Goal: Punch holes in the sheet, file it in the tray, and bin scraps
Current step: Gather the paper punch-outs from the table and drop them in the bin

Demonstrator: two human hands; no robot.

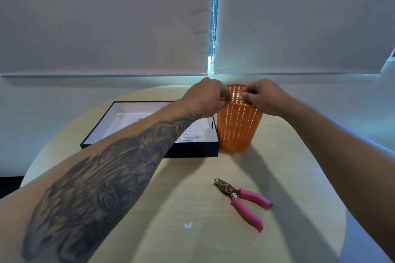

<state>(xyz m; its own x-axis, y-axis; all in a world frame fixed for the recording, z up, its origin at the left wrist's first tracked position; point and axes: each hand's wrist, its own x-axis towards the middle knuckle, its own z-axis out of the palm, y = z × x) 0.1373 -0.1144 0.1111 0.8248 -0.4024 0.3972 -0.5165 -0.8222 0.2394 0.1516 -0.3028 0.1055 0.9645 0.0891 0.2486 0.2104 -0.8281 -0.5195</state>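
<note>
My left hand [208,97] and my right hand [261,96] hover together over the mouth of an orange perforated bin [238,128], fingertips pinched close to each other. Whether they hold scraps is too small to tell. A printed white sheet [192,132] lies inside the black tray [192,150] left of the bin, partly hidden by my left forearm. A hole punch with pink handles [243,200] rests on the table nearer to me. A small white paper scrap [188,225] lies on the table in front.
The round pale wooden table [288,166] carries everything; its edge curves near the tray on the left and past the punch on the right. Closed grey window blinds [106,17] hang behind the table.
</note>
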